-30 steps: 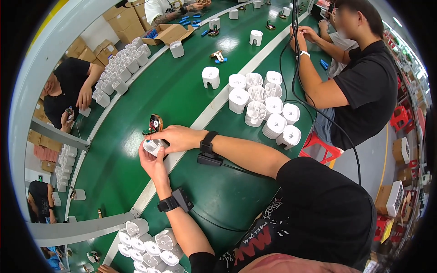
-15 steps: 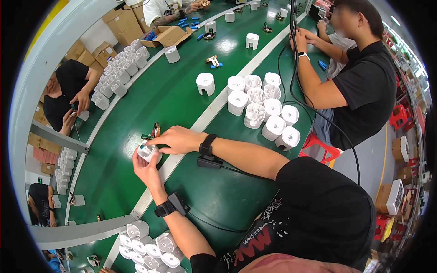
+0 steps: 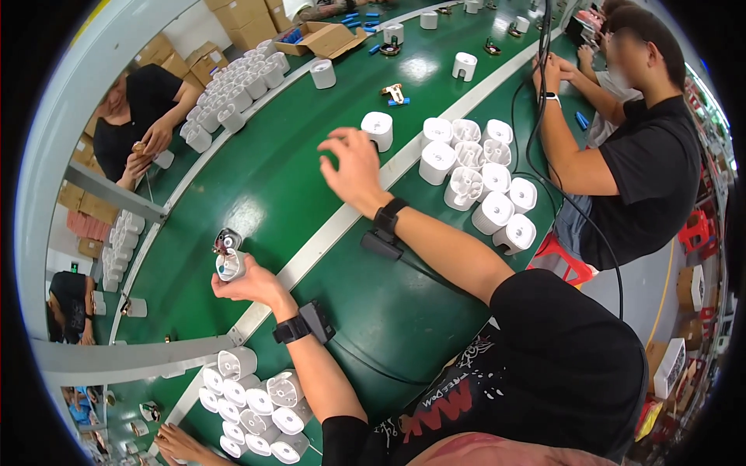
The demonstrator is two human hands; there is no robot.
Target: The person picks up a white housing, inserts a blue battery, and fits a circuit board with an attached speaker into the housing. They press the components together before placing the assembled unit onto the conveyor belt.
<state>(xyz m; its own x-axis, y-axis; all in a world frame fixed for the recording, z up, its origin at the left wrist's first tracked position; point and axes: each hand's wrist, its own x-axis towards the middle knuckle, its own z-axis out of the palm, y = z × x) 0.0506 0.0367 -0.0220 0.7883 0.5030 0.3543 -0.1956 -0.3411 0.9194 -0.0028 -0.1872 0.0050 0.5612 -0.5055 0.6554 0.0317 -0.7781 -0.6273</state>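
My left hand (image 3: 255, 284) is closed around a white plastic housing (image 3: 231, 267), whose open end faces up with a small blue spot inside. A small metallic part with dark and reddish bits (image 3: 226, 240) sits right against the housing's far side; whether it is attached I cannot tell. My right hand (image 3: 354, 169) hangs over the green belt with its fingers apart and nothing in them. Just beyond it stands another white housing (image 3: 378, 128), partly covered by the fingers.
White housings (image 3: 496, 180) cluster on the right side table, and more (image 3: 256, 402) stand near left. A brass-coloured part with a blue cylinder (image 3: 395, 95) lies farther along the belt. Black cables (image 3: 531, 116) hang at right beside a seated person (image 3: 633, 147). A metal frame (image 3: 124, 359) crosses the left.
My right hand has left the housing in my left hand and moved away to the far right, its fingers now spread. My left hand still holds the housing. The whole view has shifted slightly.
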